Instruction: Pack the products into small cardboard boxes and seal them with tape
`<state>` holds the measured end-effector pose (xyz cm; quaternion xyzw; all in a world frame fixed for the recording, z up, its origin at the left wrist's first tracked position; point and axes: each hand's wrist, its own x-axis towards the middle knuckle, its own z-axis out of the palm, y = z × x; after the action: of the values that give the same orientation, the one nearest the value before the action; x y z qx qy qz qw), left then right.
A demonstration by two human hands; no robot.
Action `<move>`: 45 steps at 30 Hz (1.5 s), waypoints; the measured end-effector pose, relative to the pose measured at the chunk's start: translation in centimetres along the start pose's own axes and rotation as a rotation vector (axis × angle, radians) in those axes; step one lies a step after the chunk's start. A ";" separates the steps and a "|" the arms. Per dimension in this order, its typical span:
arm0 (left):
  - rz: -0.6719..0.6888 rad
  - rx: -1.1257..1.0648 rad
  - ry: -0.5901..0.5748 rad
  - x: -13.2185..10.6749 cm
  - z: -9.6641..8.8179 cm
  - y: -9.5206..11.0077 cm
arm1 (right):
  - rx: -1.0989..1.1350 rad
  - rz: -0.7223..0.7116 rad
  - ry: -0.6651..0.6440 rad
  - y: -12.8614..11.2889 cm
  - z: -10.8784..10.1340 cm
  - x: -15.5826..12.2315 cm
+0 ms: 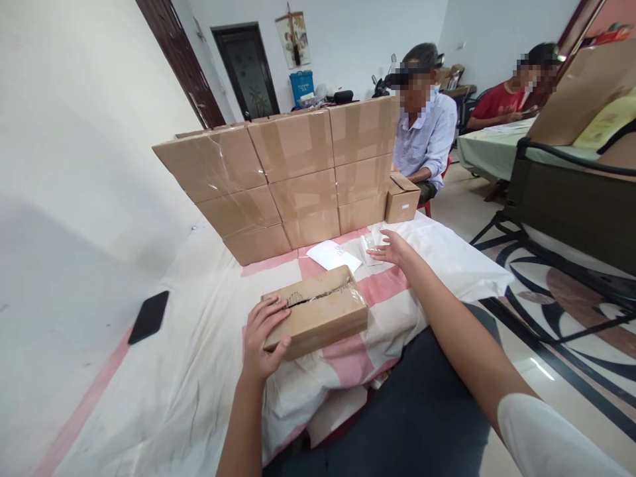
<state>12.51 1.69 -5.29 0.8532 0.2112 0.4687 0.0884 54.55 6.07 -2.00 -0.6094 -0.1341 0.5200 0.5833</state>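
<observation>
A long cardboard box (318,315) lies in front of me, its top flaps meeting in a ragged, slightly gaping seam. My left hand (265,334) grips its left end, fingers over the top and thumb against the near side. Farther off, my right hand (390,250) is stretched out with its fingers apart, at a small clear and white packet (369,248). Whether the fingers touch that packet I cannot tell. Beside it, a white paper sheet or envelope (332,254) with dark printed marks lies behind the box.
A wall of taped cardboard boxes (303,175) stands along the table's far side, with a small carton (401,199) at its right end. A black phone (149,318) lies left on the checked cloth (209,344). One person (427,132) sits behind the boxes, another (501,106) farther right.
</observation>
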 end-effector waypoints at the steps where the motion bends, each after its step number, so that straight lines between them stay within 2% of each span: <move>1: 0.002 0.001 0.006 0.0 0.0 0.0 | 0.017 -0.009 -0.007 0.1 0.1 -0.1; 10: -0.001 0.019 0.018 0.0 0.1 0.0 | -0.011 -0.115 0.049 1.1 0.5 0.4; 17: -0.009 0.021 0.020 -0.2 0.2 -0.2 | -0.089 -0.180 0.065 1.4 0.8 -0.7; 30: -0.007 0.003 0.031 0.0 0.2 0.0 | -0.099 -0.107 0.067 1.3 -0.4 0.2; 45: -0.020 -0.008 0.030 -0.1 0.2 0.0 | -0.008 -0.204 0.183 3.2 1.0 -0.7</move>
<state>12.67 1.62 -5.50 0.8435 0.2190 0.4816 0.0934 52.03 5.24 -4.17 -0.6398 -0.1438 0.3999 0.6403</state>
